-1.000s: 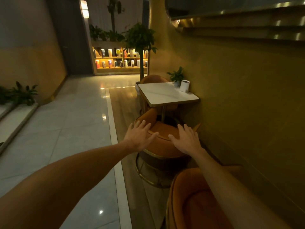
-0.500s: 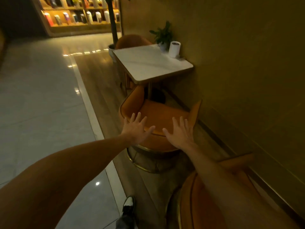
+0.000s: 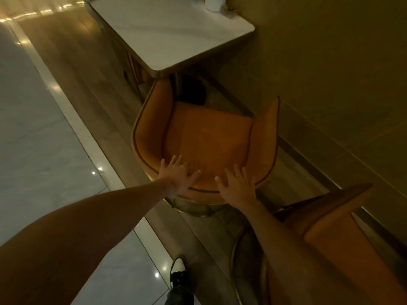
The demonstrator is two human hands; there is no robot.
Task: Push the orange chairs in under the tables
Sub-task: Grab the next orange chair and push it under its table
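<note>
An orange tub chair (image 3: 207, 137) with a gold ring base stands in front of a white square table (image 3: 167, 34), its left arm tip just at the table's near edge. My left hand (image 3: 176, 175) lies flat on the chair's curved back rim, fingers spread. My right hand (image 3: 237, 183) rests flat on the same rim, a little to the right, fingers apart. Neither hand wraps around the rim. A second orange chair (image 3: 330, 234) sits at the lower right, partly under my right forearm.
A yellow wall (image 3: 330, 62) runs close along the right side of the chair and table. A white cup (image 3: 214, 3) stands at the table's far corner. Pale tiled floor (image 3: 33, 128) opens to the left past a wood strip. My shoe (image 3: 178, 269) shows below.
The view has tilted downward and closer to the chair. Both hands stay flat on the chair back, and the chair now sits nearer the table edge.
</note>
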